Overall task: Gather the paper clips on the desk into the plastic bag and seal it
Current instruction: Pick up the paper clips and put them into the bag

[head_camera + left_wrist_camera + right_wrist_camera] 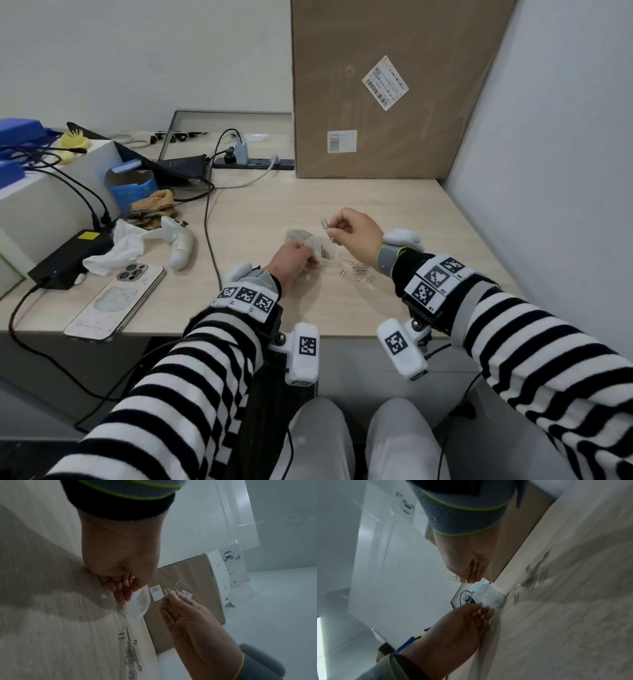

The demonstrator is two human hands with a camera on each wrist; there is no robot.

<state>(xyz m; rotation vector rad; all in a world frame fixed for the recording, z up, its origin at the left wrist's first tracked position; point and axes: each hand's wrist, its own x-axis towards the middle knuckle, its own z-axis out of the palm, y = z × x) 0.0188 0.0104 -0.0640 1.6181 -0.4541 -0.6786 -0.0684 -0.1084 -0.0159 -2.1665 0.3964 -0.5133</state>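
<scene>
While the left hand (294, 261) pinches the clear plastic bag (320, 249) on the desk (428, 222), paper clips already inside it, the right hand (356, 228) hovers above, fingers pinching a paper clip (324, 222). Loose paper clips (358, 269) lie just right of the bag.

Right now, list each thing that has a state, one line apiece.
Left hand: pinches the bag on the desk.
Right hand: raised, pinches clips.
Bag: mouth open, unsealed, some clips inside.
Held clips: off the desk, above the bag.
Loose clips: scattered on the desk, not yet bagged.
Phone: face down.
Charger: plugged into the power strip.
</scene>
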